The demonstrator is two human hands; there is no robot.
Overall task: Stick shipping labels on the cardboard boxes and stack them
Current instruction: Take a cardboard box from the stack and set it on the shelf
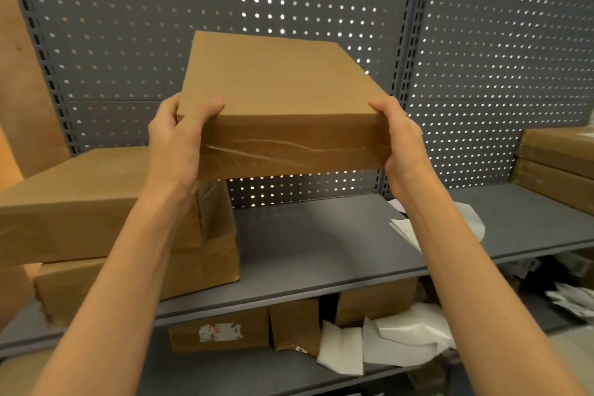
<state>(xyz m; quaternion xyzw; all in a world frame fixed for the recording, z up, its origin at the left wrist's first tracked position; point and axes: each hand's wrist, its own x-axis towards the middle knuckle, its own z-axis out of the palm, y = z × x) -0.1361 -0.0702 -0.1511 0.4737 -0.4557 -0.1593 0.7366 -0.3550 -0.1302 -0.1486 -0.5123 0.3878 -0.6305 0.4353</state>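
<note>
While both your hands, left (175, 135) and right (400, 141), clamp the box (276, 100) by its near corners above the shelf (321, 254), its far end could dip and clip the stack (96, 202) below your left grip

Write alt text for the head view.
Both hands, left hand and right hand, hold a flat cardboard box up above a grey shelf, with two stacked boxes at the left.

Left hand (175, 141) and right hand (401, 145) grip a flat cardboard box (276, 87) above the grey shelf (321, 247); 2 stacked boxes (96, 222) sit at left.
</note>
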